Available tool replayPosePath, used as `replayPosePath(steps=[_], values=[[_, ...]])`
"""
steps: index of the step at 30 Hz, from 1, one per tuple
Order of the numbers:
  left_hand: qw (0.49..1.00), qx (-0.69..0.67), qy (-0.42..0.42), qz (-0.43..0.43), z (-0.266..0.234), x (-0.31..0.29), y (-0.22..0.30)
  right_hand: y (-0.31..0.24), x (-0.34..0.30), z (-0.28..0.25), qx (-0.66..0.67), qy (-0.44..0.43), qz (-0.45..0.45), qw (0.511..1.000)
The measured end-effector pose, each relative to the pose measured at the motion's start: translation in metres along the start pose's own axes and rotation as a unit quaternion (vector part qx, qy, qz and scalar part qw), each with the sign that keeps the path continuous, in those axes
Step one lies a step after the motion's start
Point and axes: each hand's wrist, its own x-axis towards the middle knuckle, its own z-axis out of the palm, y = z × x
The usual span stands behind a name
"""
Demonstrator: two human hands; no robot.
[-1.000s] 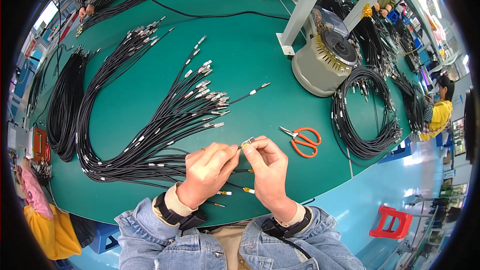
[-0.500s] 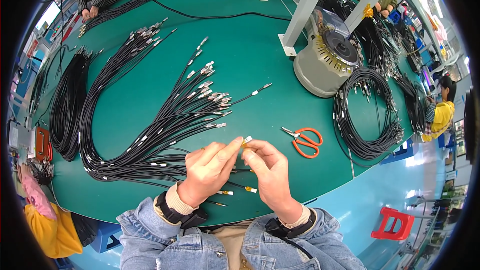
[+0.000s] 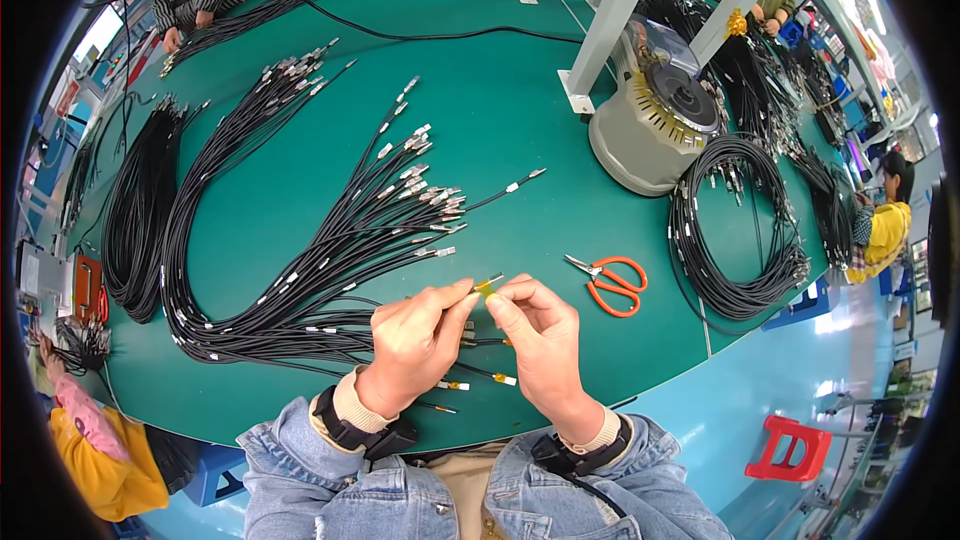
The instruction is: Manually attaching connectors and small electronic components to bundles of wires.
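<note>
Close to the table's near edge, my left hand [image 3: 418,338] pinches a cable end [image 3: 497,278] with a slim metallic tip. A small piece of yellow tape [image 3: 485,288] is around or against it, just below the tip. From the other side, the thumb and forefinger of my right hand [image 3: 538,335] are closed on the tape. Most of the cable is hidden behind my fingers. Beneath my hands, more black cable ends lie on the table, one with a yellow-wrapped white tip [image 3: 504,379].
A large bundle of black cables [image 3: 290,285] curves across the left. Orange-handled snips [image 3: 618,287] lie right of my hands. Beyond them are a round grey tape dispenser [image 3: 650,140], a coil of cable [image 3: 690,270] and a metal post [image 3: 605,40]. Other people sit around the green table [image 3: 480,100].
The held cable end has turned, so its white face now shows as a thin edge, and more yellow tape is visible between my fingers. My hands have stayed almost in place.
</note>
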Motion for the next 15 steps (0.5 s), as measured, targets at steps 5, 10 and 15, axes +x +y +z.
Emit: replayPosePath(steps=[5,10,15], values=[[0.997,-0.02,-0.038,-0.065,-0.0018,-0.0024,0.0032,0.0011,0.0009,0.0027,-0.012,0.009,-0.026,1.0],[0.994,-0.033,-0.055,-0.083,-0.0034,-0.0025,0.0049,0.0048,0.0013,0.0024,-0.02,0.011,-0.046,0.999],[0.989,-0.054,-0.079,-0.115,-0.0058,-0.0014,0.0063,0.0047,0.0011,0.0017,-0.026,0.007,-0.052,0.998]])
